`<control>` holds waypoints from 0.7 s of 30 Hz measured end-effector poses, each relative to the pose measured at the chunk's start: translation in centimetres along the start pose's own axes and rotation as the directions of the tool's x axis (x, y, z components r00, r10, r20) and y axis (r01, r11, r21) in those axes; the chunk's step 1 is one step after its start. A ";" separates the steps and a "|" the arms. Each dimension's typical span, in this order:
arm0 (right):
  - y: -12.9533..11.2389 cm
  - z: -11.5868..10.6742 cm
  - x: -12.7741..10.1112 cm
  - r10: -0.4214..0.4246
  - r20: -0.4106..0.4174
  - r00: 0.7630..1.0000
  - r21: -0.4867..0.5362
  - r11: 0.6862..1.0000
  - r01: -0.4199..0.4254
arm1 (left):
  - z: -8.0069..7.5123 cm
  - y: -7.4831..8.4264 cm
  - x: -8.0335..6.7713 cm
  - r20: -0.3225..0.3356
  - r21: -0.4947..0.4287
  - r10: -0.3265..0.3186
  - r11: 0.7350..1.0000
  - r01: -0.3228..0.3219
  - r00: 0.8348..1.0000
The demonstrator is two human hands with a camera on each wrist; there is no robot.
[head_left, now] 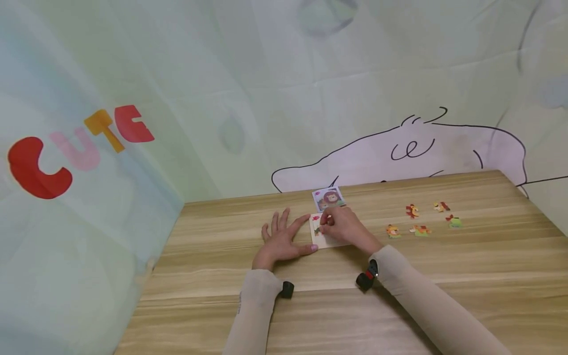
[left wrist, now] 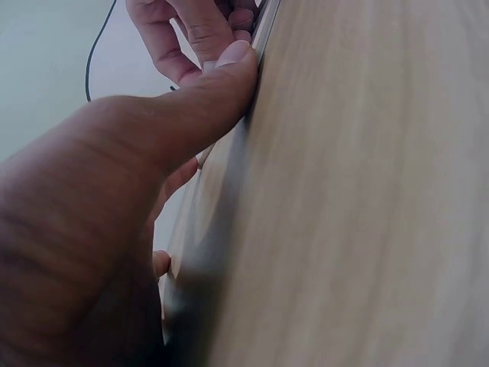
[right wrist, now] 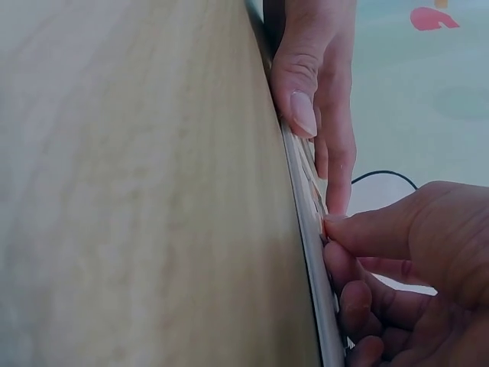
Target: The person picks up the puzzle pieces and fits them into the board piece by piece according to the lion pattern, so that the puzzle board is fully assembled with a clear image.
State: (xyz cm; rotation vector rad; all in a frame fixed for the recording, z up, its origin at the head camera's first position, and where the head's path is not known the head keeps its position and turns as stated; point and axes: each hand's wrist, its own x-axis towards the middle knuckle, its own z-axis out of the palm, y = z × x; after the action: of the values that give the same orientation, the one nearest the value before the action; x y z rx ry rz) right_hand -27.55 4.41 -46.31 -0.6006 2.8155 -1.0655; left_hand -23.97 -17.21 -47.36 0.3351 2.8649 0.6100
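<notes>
LH (head_left: 284,242): spread, at brd (head_left: 327,242) left edge | RH (head_left: 343,225): pinches pc (head_left: 317,230) (mostly hidden) | Risk: pc misseats if brd slips

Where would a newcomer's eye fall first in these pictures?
Probably the bright letters spelling CUTE, on the backdrop at the head view's left. Next, the left hand and right hand at a pale board, towards the far side of the table; five colourful pieces lie to the right.

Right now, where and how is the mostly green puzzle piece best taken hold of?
I would pinch the mostly green puzzle piece by opposite edges, coming from above on its right: it appears thin and flat on the table, and the other loose pieces all lie farther left.
</notes>
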 end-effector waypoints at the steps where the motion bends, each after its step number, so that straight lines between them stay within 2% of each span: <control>1: 0.0 0.0 0.0 -0.004 -0.003 1.000 0.000 1.000 0.004 | 0.0 0.0 0.0 0.000 -0.002 0.001 1.000 -0.001 1.000; 9: 0.2 0.0 0.0 -0.061 0.000 0.998 -0.006 0.998 0.061 | -0.1 0.1 -0.2 0.000 0.002 0.001 1.000 -0.001 1.000; 21: 0.6 0.3 0.1 0.000 -0.040 0.999 0.043 0.999 0.002 | 0.0 0.2 -0.2 -0.003 0.005 0.001 1.000 -0.001 1.000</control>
State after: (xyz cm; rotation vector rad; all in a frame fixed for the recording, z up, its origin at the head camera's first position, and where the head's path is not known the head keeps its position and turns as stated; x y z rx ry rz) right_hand -27.77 4.58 -46.96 -0.5828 2.8187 -1.1474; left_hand -23.79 -17.13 -47.22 0.3365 2.8700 0.6047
